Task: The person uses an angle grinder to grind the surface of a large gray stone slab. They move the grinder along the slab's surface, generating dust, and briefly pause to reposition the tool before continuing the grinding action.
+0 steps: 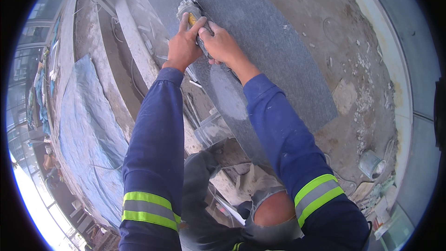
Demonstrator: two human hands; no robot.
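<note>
An angle grinder [188, 8], dusty grey with a yellow patch, rests against a large dark grey stone slab [269, 42]. Both hands are wrapped round it. My left hand [184, 47] grips it near the head, its index finger laid along the housing. Behind that, my right hand [222, 45] is closed round the body. Pale dust sprays from the head across the far part of the slab. The disc itself is mostly hidden by the head and guard. A lighter dusty patch [227, 93] marks the slab below my hands.
Rubble lies along the curved wall at right, with a metal bucket [371, 164] on its side. A blue sheet [93, 135] covers the ground at left, beside long pale slabs [134, 32]. Stone offcuts [214, 129] and cables lie near my bent knee [275, 208].
</note>
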